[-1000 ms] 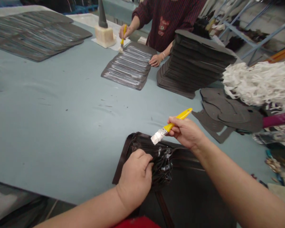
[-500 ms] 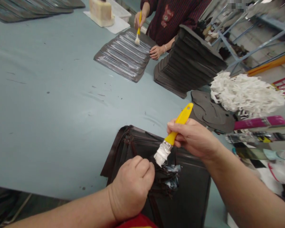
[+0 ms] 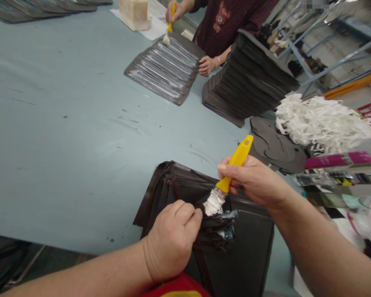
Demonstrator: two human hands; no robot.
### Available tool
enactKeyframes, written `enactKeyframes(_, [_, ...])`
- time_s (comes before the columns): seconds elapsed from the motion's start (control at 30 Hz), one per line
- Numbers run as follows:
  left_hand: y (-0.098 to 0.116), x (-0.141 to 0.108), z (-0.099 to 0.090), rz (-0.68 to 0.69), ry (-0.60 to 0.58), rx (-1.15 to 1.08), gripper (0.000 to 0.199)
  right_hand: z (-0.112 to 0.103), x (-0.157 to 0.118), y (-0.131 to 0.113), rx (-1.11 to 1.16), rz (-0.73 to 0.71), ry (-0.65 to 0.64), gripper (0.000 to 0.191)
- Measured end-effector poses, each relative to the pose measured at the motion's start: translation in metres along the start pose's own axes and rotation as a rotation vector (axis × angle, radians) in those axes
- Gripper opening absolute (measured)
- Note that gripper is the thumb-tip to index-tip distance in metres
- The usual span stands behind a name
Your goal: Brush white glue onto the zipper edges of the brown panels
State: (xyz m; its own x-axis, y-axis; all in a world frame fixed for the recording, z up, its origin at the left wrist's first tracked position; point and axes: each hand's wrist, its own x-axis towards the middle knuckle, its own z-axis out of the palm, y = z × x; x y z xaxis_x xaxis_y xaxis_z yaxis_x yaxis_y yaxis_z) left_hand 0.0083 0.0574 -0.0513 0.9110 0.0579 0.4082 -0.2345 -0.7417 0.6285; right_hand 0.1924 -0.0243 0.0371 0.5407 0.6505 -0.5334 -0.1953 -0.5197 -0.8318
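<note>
Between the fingers and thumb of my right hand (image 3: 250, 177) is the yellow handle of a paintbrush (image 3: 235, 165). Its bristles, thickly coated with white paste, point down at the torn-looking, whitened edge of a dark folded piece (image 3: 224, 231). My left hand (image 3: 176, 235) is closed in a fist beside the bristles, apparently pinching that dark piece; its fingertips are hidden. Beneath both hands lies a stack of dark brown, leather-like sheets (image 3: 247, 255) with several straps or seams at its upper left.
Across the blue-grey table (image 3: 64, 165), a co-worker (image 3: 228, 24) brushes white paste on fanned dark sheets (image 3: 170, 70). A tall dark stack (image 3: 247, 78), a heap of white strips (image 3: 321, 119) and a magenta tube (image 3: 340, 160) stand to the right. A pale block (image 3: 134, 14) sits at the back.
My brush has shifted slightly, its bristles now closer to the dark piece's whitened edge. My left hand keeps its place. The co-worker's brush has moved to the far end of the fanned sheets.
</note>
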Motion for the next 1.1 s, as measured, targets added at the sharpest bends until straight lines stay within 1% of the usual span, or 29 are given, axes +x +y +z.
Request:
enactKeyframes(0.07, [0.000,-0.003,0.001,-0.069,0.029,-0.078,0.026,-0.006,-0.002,-0.002,0.007,-0.001,0.013,0.023])
enactKeyframes(0.17, [0.000,-0.008,0.003,-0.216,0.040,-0.254,0.029,-0.017,0.001,-0.005,0.055,-0.019,0.081,0.022])
enactKeyframes(0.23, [0.000,-0.008,0.003,-0.378,0.035,-0.378,0.026,-0.021,0.009,-0.003,0.106,-0.057,0.144,0.020])
enactKeyframes(0.3, [0.000,-0.006,0.001,-0.615,0.022,-0.481,0.020,-0.020,0.021,0.004,0.175,-0.115,0.169,0.019])
enactKeyframes(0.37, [0.000,-0.001,-0.001,-0.839,0.007,-0.562,0.013,-0.014,0.036,0.015,0.233,-0.159,0.113,0.019])
enactKeyframes(0.43, [-0.002,0.003,-0.003,-0.961,-0.003,-0.596,0.012,-0.005,0.048,0.026,0.239,-0.166,0.011,0.020])
enactKeyframes(0.57, [-0.007,0.006,0.000,-1.015,-0.030,-0.546,0.018,0.012,0.063,0.041,0.105,-0.125,-0.192,0.022])
enactKeyframes(0.63, [-0.009,0.003,0.003,-1.013,-0.034,-0.506,0.017,0.017,0.066,0.043,0.048,-0.113,-0.254,0.022])
enactKeyframes(0.7, [-0.010,0.000,0.006,-0.987,-0.017,-0.444,0.012,0.019,0.070,0.043,0.020,-0.128,-0.265,0.023])
enactKeyframes(0.77, [-0.011,-0.003,0.006,-0.938,0.021,-0.368,0.006,0.018,0.074,0.044,0.006,-0.157,-0.245,0.023])
enactKeyframes(0.83, [-0.012,-0.005,0.006,-0.905,0.051,-0.306,0.012,0.015,0.078,0.045,0.006,-0.179,-0.224,0.022])
enactKeyframes(0.93, [-0.013,-0.007,0.005,-0.914,0.056,-0.260,0.021,0.009,0.081,0.048,0.094,-0.207,-0.206,0.021])
enactKeyframes(1.0, [-0.013,-0.008,0.006,-0.936,0.044,-0.241,0.025,0.006,0.082,0.049,0.156,-0.208,-0.238,0.021])
enactKeyframes(1.1, [-0.014,-0.009,0.008,-0.983,0.032,-0.238,0.032,0.006,0.083,0.050,0.144,-0.161,-0.343,0.024])
